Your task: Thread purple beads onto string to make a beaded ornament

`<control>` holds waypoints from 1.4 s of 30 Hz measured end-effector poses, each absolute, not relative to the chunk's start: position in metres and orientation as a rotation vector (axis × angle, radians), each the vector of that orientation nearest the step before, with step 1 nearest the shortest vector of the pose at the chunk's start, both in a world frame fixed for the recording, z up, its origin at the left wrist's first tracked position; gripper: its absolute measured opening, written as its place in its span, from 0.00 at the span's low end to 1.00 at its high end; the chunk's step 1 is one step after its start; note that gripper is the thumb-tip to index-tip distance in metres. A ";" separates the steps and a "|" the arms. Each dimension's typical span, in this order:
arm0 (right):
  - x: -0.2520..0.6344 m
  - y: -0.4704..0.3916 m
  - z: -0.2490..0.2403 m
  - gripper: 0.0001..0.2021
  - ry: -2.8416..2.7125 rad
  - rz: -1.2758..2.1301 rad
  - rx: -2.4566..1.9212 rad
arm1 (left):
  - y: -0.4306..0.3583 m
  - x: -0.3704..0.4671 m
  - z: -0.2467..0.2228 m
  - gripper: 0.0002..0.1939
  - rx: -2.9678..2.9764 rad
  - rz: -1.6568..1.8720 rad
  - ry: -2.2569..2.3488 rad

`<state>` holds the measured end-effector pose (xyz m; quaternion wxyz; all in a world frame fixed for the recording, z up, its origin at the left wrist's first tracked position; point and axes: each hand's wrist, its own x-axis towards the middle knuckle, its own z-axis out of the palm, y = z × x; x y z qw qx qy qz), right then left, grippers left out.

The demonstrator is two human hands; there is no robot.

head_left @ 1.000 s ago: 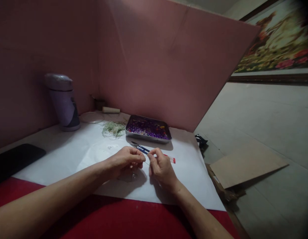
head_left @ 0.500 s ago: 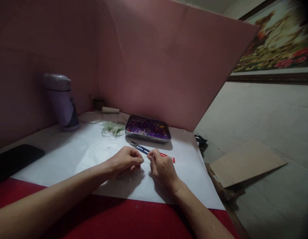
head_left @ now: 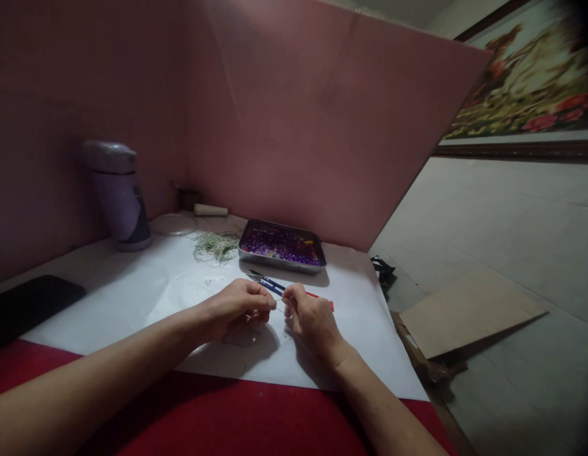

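Note:
My left hand (head_left: 243,305) and my right hand (head_left: 311,318) face each other low over the white paper (head_left: 127,304), fingertips almost meeting. Between them runs a thin thread (head_left: 280,308), pinched at each end by thumb and forefinger. Part of a fine strand hangs under the left hand, too faint to follow. Just behind the fingers lie thread snips (head_left: 266,282) with dark blades and a red part, which my right hand partly covers. Further back, a metal tray (head_left: 281,264) holds many purple beads (head_left: 279,245). A tangle of greenish thread (head_left: 216,247) rests left of the tray.
A lilac bottle (head_left: 118,196) stands at the back left, near a spool-like roll (head_left: 211,209). The dark flat object (head_left: 37,304) lies at the left edge. Pink panels (head_left: 284,126) close off the back and left. Red cloth (head_left: 218,418) shows in front; cardboard (head_left: 474,310) sits right.
My hands stay nearly in place. The fingers have shifted slightly, and the left hand's lower fingers have curled a little differently around the thread.

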<state>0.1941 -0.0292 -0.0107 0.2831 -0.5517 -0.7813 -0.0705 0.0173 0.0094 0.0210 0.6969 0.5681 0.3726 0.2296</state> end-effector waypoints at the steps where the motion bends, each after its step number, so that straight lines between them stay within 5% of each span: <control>1: 0.195 -0.028 -0.011 0.06 -2.083 -0.205 -1.483 | 0.010 0.017 0.022 0.11 1.239 0.504 0.782; 8: 0.191 -0.033 -0.004 0.09 -1.753 -0.252 -1.422 | 0.016 0.013 0.017 0.11 1.077 0.576 0.631; 13: 0.180 -0.046 -0.001 0.16 -2.022 -0.099 -1.280 | 0.018 0.013 0.015 0.10 1.051 0.665 0.663; 20: 0.175 -0.043 -0.006 0.22 -1.927 -0.328 -1.371 | 0.014 0.014 0.022 0.09 1.042 0.694 0.714; 26: 0.173 -0.036 -0.006 0.19 -1.652 0.520 -1.269 | 0.013 0.014 0.022 0.09 1.086 0.664 0.707; 29: 0.175 -0.032 -0.010 0.06 -1.508 0.747 -1.349 | 0.017 0.013 0.020 0.08 1.141 0.719 0.711; 42: 0.182 -0.039 -0.002 0.07 -2.003 -0.476 -1.395 | 0.026 0.013 0.015 0.06 1.743 0.901 0.932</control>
